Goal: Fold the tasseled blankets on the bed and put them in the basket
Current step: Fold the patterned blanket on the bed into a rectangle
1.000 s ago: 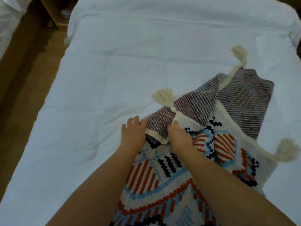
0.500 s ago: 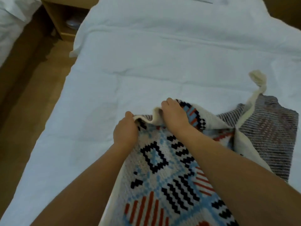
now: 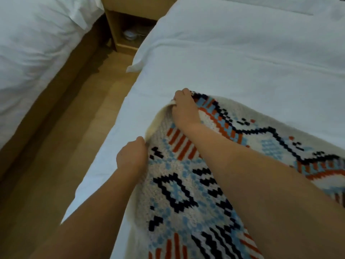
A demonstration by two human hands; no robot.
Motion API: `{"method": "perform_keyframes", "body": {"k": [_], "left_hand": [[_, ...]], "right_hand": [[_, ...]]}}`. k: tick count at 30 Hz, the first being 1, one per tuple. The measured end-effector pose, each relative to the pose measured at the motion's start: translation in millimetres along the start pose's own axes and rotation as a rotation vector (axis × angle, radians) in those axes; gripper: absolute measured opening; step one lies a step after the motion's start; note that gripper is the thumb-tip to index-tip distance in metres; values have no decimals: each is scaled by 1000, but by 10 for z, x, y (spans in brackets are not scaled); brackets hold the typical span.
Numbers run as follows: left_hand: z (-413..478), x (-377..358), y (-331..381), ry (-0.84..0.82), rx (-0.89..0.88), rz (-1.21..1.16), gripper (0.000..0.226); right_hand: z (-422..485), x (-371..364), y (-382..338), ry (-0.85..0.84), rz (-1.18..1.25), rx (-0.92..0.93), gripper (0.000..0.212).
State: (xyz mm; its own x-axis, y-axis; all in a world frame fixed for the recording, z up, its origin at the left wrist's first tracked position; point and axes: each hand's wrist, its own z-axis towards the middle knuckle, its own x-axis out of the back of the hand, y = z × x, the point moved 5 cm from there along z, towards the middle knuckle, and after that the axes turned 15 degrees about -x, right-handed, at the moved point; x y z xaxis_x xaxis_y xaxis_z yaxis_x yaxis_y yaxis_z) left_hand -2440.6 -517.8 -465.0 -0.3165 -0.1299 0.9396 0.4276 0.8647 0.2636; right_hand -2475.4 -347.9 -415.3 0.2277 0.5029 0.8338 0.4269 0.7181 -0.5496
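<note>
A cream knitted blanket with blue, orange and black patterns lies across the near right part of the white bed. My right hand grips the blanket's far left edge, fingers curled under the cream border. My left hand pinches the same edge closer to me, near the bed's left side. The patterned face is up. No tassels show, and no basket is in view.
A second white bed stands at the left across a strip of wooden floor. A wooden nightstand with an open shelf sits between the beds at the top.
Both hands have pulled the blanket edge over to the left, covering the striped underside and tassels. The view has swung left, bringing the floor and the other bed into sight.
</note>
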Motion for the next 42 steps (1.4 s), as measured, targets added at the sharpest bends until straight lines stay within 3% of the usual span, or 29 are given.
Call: {"method": "perform_keyframes", "body": {"k": [5,13,18,27,31,36,38,42], "left_hand": [[-36,-399,-57,79,22,-63,29],[-56,-512,-121,175,46,-195,24],[-326,-475,-116,198,131,-296,33],[-1553,-571,-21,179,270,-483,53],[-2253,-635,8,157,324,-549,61],[-3143,-771,105,85,253,-285,68],[-3483,-894,143,43,282,-290,63],[-3939,-1039,188,40,299,-368,27]], "right_hand": [[-349,-935,309,-326,-273,38,59],[-531,-1040,464,-224,-393,126,63],[-1052,-998,623,-277,-425,90,59],[-2425,-731,682,-450,-276,-24,62],[-3077,-579,592,-475,-263,42,64],[-3936,-492,577,-494,-375,212,70],[-4243,-495,643,-494,-464,267,75],[-4758,-536,792,-505,-696,332,88]]}}
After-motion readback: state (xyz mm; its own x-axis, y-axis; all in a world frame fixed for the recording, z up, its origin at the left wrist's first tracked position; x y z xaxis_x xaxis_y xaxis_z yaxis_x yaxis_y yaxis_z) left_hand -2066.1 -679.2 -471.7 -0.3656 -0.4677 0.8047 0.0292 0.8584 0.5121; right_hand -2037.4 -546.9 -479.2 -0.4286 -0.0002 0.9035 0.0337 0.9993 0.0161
